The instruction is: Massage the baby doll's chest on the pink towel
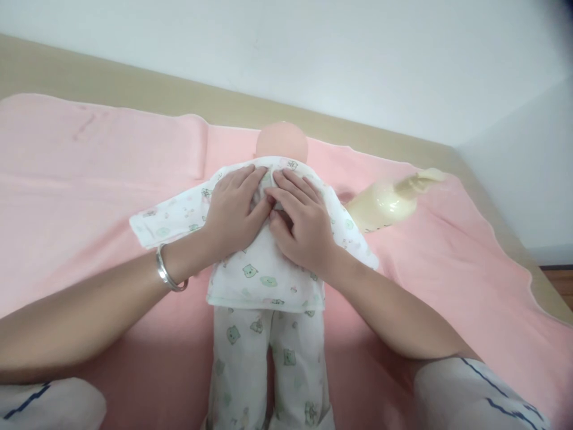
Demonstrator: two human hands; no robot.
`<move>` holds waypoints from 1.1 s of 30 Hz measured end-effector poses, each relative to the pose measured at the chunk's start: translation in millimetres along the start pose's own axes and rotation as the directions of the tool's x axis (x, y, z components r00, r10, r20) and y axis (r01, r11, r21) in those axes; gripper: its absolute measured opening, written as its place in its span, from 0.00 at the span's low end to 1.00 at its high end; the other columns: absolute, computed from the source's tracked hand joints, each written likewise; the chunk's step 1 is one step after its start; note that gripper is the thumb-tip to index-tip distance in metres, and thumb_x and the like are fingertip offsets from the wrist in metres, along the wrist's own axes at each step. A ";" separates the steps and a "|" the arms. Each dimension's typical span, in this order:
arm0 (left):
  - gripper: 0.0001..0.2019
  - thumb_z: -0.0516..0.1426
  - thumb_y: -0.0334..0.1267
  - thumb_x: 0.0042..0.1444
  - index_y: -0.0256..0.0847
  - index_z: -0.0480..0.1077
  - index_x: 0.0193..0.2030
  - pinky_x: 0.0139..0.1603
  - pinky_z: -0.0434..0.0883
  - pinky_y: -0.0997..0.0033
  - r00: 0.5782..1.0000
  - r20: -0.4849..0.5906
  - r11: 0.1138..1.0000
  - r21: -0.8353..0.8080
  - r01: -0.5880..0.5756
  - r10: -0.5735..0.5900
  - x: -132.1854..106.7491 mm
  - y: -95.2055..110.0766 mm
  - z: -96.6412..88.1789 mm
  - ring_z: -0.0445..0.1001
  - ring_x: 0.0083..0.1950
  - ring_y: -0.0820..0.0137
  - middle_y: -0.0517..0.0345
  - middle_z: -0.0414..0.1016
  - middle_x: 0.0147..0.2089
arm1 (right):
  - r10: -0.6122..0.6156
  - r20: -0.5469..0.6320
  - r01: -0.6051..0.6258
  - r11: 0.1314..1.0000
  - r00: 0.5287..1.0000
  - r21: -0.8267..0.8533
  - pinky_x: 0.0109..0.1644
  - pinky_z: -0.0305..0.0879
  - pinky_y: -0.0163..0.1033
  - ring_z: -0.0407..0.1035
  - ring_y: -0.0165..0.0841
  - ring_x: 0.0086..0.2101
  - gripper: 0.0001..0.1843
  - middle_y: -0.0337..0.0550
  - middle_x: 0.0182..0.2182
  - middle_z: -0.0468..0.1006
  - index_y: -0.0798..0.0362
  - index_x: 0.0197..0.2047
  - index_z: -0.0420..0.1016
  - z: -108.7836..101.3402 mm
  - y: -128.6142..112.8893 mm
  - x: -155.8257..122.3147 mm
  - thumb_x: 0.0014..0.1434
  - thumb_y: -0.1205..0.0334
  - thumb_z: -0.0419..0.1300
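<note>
A baby doll lies on a pink cloth, its smooth rounded head pointing away from me; I cannot make out a face. It wears a white top and matching trousers, both printed with small green animal figures. My left hand rests on the upper left of the top, fingers stretched out. Beside it, my right hand lies on the upper right, fingers apart and slightly bent, with a gap by the thumb. The left thumb meets the right hand's fingers at the middle. What lies under the palms is hidden.
The pink cloth covers most of the tan surface, which ends at a white wall. A pale yellow pump bottle lies to the doll's right, near its sleeve. A silver bangle circles my left wrist.
</note>
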State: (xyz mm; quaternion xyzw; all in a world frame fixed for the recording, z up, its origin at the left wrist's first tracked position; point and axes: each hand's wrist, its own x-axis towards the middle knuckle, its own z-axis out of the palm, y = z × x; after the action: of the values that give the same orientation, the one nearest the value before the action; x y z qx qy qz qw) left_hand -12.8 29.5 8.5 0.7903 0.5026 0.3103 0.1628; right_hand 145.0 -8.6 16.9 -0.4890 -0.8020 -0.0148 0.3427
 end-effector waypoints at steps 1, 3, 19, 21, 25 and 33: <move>0.27 0.44 0.51 0.66 0.41 0.65 0.66 0.74 0.59 0.45 1.000 0.000 1.000 -0.003 -0.001 0.001 0.0 -0.3 0.1 0.63 0.72 0.53 0.47 0.67 0.69 | 0.003 -0.003 -0.003 1.000 1.000 0.000 0.73 0.57 0.55 0.64 0.41 0.66 0.20 0.47 0.62 0.75 0.52 0.52 0.78 0.0 -0.2 0.0 0.63 0.64 0.50; 0.27 0.44 0.51 0.66 0.41 0.65 0.66 0.74 0.59 0.44 1.000 0.000 1.000 -0.007 -0.001 0.001 0.0 -0.8 0.3 0.63 0.72 0.53 0.47 0.67 0.70 | 0.004 -0.009 -0.004 1.000 1.000 -0.003 0.73 0.58 0.54 0.65 0.41 0.66 0.20 0.46 0.62 0.76 0.52 0.52 0.78 -0.1 -0.6 0.1 0.63 0.64 0.50; 0.27 0.44 0.49 0.66 0.40 0.65 0.67 0.73 0.60 0.45 1.000 -0.015 1.000 -0.006 -0.014 0.014 -0.5 -2.5 1.6 0.64 0.71 0.54 0.47 0.67 0.69 | -0.004 0.010 0.004 1.000 1.000 -0.014 0.73 0.57 0.56 0.64 0.42 0.66 0.21 0.46 0.62 0.75 0.52 0.54 0.79 0.1 -0.6 0.4 0.64 0.64 0.49; 0.27 0.44 0.49 0.65 0.41 0.65 0.66 0.73 0.60 0.45 1.000 -0.014 1.000 -0.004 -0.010 0.010 -0.4 -2.1 1.5 0.64 0.71 0.54 0.47 0.67 0.69 | -0.011 -0.008 0.010 1.000 1.000 -0.016 0.73 0.58 0.55 0.65 0.42 0.66 0.21 0.45 0.61 0.76 0.52 0.53 0.79 0.4 -0.6 0.2 0.64 0.64 0.49; 0.29 0.44 0.49 0.65 0.38 0.65 0.67 0.74 0.60 0.47 1.000 -0.009 1.000 -0.002 -0.007 0.007 -0.2 -0.8 0.8 0.64 0.71 0.54 0.45 0.68 0.69 | -0.020 -0.019 0.019 0.999 1.000 -0.034 0.72 0.59 0.54 0.65 0.42 0.65 0.21 0.47 0.61 0.76 0.54 0.53 0.79 0.3 -1.1 0.3 0.65 0.64 0.48; 0.28 0.44 0.50 0.65 0.39 0.66 0.66 0.73 0.60 0.47 1.000 -0.017 1.000 -0.006 -0.011 0.011 -0.6 -1.2 1.1 0.64 0.71 0.55 0.46 0.68 0.69 | -0.005 0.008 0.005 1.000 1.000 -0.026 0.73 0.57 0.54 0.64 0.42 0.66 0.21 0.47 0.62 0.75 0.54 0.53 0.78 -0.9 -1.7 0.6 0.64 0.64 0.49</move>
State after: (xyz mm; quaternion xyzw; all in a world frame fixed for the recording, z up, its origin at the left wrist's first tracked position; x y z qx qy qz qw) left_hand -13.1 29.6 6.8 0.7898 0.4988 0.3194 0.1593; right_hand 143.9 -9.3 18.5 -0.4915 -0.8042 -0.0244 0.3332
